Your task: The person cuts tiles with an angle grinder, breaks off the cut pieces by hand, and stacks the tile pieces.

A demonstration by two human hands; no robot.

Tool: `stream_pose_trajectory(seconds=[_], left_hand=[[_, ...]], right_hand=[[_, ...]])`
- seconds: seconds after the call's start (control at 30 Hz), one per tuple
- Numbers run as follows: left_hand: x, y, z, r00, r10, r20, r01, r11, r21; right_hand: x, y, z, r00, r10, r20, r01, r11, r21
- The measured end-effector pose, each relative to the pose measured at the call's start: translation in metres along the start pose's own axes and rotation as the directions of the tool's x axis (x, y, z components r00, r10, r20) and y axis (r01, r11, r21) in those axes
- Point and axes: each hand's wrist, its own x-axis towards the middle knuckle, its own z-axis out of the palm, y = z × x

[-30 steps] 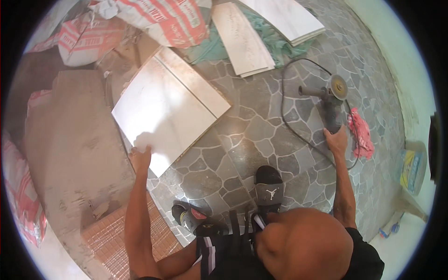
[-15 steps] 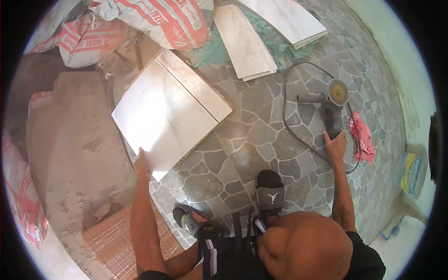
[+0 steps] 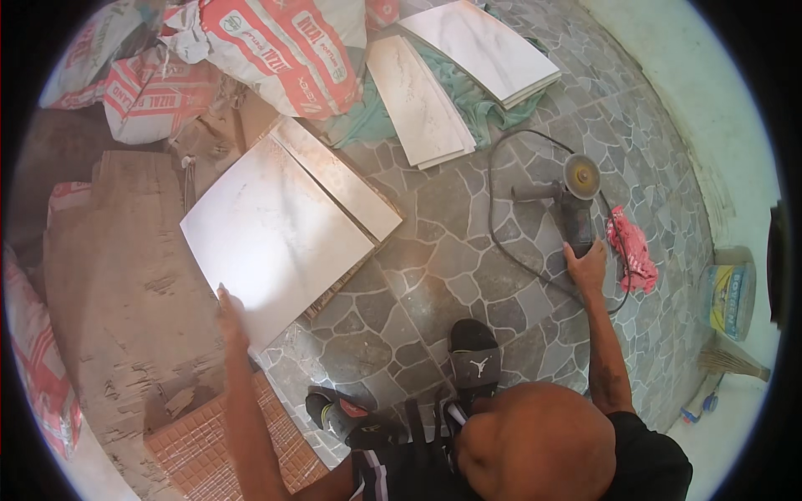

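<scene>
A large white marbled tile (image 3: pixel 280 234) lies on the stone-pattern floor (image 3: pixel 451 250), with a narrow cut strip (image 3: pixel 338 179) along its far edge. My left hand (image 3: pixel 230 313) rests on the tile's near left corner. My right hand (image 3: pixel 585 265) grips the handle end of an angle grinder (image 3: pixel 572 204) that sits on the floor, disc pointing away from me. Its black cord (image 3: pixel 501 242) loops to the left of it. My feet in black sandals (image 3: pixel 474 355) stand between the two hands.
More white tiles (image 3: pixel 422 104) and a stack (image 3: pixel 493 46) lie on a green cloth at the back. Cement sacks (image 3: pixel 276 46) pile at the upper left. A red rag (image 3: pixel 631 250) lies right of the grinder. Rough mortar bed (image 3: pixel 117 284) lies left, a ribbed orange tile (image 3: pixel 209 438) near me.
My left hand has slid a little down along the tile's corner. My right hand stays on the grinder, which has barely shifted.
</scene>
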Motion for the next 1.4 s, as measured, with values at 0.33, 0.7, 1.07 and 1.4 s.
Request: stream_pose_trajectory(seconds=[0.33,0.7,1.07,1.4], left_hand=[[-0.024,0.106,-0.025,1.0,0.011,0.03,-0.022,0.907,0.42],[-0.085,0.18,-0.03,0.997,-0.075,0.012,0.055,0.816,0.576],[-0.191,0.237,0.036,0.937,-0.069,0.343,0.092,0.994,-0.052],[-0.204,0.25,0.191,0.756,-0.099,0.647,0.233,0.965,-0.125]], right_hand=[[-0.049,-0.113,-0.091,0.943,-0.304,0.133,0.183,0.811,0.556],[-0.164,-0.372,-0.082,0.119,-0.914,0.389,-0.984,-0.056,0.17],[-0.1,-0.334,-0.192,0.422,-0.728,0.541,-0.827,-0.063,0.559],[-0.023,-0.27,-0.205,0.884,-0.115,0.454,-0.435,0.161,0.886]])
